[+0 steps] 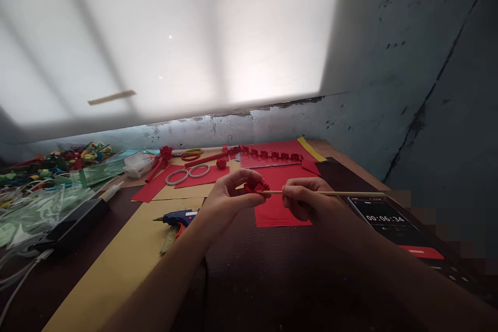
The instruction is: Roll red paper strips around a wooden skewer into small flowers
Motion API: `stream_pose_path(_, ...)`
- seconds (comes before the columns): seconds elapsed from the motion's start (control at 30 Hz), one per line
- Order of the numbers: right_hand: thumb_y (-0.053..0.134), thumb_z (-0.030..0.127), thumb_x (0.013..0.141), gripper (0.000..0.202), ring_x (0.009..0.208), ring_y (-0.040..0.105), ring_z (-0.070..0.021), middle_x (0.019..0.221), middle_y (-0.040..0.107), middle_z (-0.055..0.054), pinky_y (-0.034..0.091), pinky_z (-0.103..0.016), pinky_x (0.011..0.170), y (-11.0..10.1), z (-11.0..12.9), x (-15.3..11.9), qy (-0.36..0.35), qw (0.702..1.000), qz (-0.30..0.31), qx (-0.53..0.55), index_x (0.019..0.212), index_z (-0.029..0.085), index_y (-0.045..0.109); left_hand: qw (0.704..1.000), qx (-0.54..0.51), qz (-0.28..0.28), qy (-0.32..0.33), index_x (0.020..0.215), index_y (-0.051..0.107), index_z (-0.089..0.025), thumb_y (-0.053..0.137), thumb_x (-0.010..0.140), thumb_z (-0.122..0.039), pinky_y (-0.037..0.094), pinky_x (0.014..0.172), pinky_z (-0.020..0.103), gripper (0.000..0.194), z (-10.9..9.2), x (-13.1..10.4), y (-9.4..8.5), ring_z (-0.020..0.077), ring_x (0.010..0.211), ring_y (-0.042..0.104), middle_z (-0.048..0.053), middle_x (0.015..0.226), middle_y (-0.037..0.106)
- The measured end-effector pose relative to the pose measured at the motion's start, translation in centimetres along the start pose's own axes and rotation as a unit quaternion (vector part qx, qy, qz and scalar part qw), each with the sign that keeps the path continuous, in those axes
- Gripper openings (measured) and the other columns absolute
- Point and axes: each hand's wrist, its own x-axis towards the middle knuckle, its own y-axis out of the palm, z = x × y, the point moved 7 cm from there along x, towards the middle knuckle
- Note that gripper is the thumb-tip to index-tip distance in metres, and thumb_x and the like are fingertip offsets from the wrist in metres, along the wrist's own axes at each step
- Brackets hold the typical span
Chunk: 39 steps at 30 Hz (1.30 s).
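My left hand (pixel 237 192) is closed around a red paper flower (pixel 257 187), its thumb and fingers hiding part of it. In my right hand (pixel 307 197) is a thin wooden stick (pixel 342 193), pinched between thumb and fingers. The stick lies almost level, its left tip touching the flower and its long end pointing right. Beneath both hands is a red paper sheet (pixel 284 212) on the dark table. A blue glue gun (pixel 177 218) rests left of my left forearm.
Scissors with white handles (pixel 177 177), a small red rolled piece (pixel 221 164) and a row of red paper pieces (pixel 272 154) lie behind my hands. A phone showing a timer (pixel 385 218) is at right. A black power strip (pixel 78 223) and plastic bags (pixel 23 207) are at left.
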Motion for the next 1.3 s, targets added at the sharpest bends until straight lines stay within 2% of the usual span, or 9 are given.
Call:
stream_pose_path(0.3, 0.060, 0.039, 0.092, 0.035, 0.051, 0.034, -0.0108, 0.049, 0.041, 0.004, 0.022, -0.028, 0.049, 0.12, 0.04, -0.09, -0.004, 1.000, 0.002, -0.003, 0.063, 0.020, 0.062, 1.000, -0.003, -0.005, -0.001, 0.098, 0.072, -0.019, 0.082, 0.074, -0.017, 0.048, 0.083, 0.029, 0.026, -0.24, -0.05, 0.12, 0.0170, 0.093, 0.061, 0.006, 0.106, 0.065)
stream_pose_path(0.63, 0.060, 0.045, 0.092, 0.042, 0.048, 0.031, -0.0100, 0.048, 0.039, 0.004, 0.022, -0.029, 0.048, 0.27, 0.53, -0.25, -0.021, 0.999, -0.004, -0.024, 0.060, 0.019, 0.064, 1.000, 0.006, -0.002, -0.001, 0.099, 0.070, -0.019, 0.078, 0.077, -0.015, 0.048, 0.087, 0.032, 0.023, -0.13, -0.08, 0.05, 0.0180, 0.092, 0.064, 0.005, 0.100, 0.064)
stream_pose_path(0.87, 0.062, 0.047, 0.089, 0.041, 0.048, 0.032, -0.0104, 0.047, 0.040, 0.004, 0.022, -0.029, 0.048, 0.14, 0.78, -0.26, -0.014, 0.999, -0.017, -0.027, 0.058, 0.020, 0.063, 1.000, -0.023, -0.002, -0.008, 0.098, 0.071, -0.018, 0.080, 0.074, -0.012, 0.049, 0.087, 0.030, 0.026, -0.20, -0.13, 0.23, 0.0164, 0.091, 0.063, 0.005, 0.102, 0.065)
stream_pose_path(1.03, 0.062, 0.044, 0.088, 0.039, 0.048, 0.031, -0.0103, 0.047, 0.038, 0.004, 0.020, -0.029, 0.048, 0.16, 0.60, -0.27, -0.012, 1.000, -0.011, -0.021, 0.057, 0.020, 0.063, 0.999, -0.043, 0.007, -0.007, 0.098, 0.072, -0.018, 0.080, 0.076, -0.016, 0.049, 0.092, 0.035, 0.023, -0.32, -0.10, 0.39, 0.0182, 0.092, 0.065, 0.006, 0.103, 0.066)
stream_pose_path(1.3, 0.062, 0.044, 0.090, 0.040, 0.049, 0.030, -0.0096, 0.047, 0.038, 0.005, 0.019, -0.029, 0.049, 0.23, 0.48, -0.28, -0.008, 1.000, -0.006, -0.020, 0.059, 0.019, 0.063, 1.000, 0.008, -0.005, -0.002, 0.098, 0.071, -0.019, 0.080, 0.078, -0.019, 0.050, 0.088, 0.034, 0.022, -0.12, -0.07, 0.09, 0.0177, 0.093, 0.064, 0.005, 0.106, 0.065)
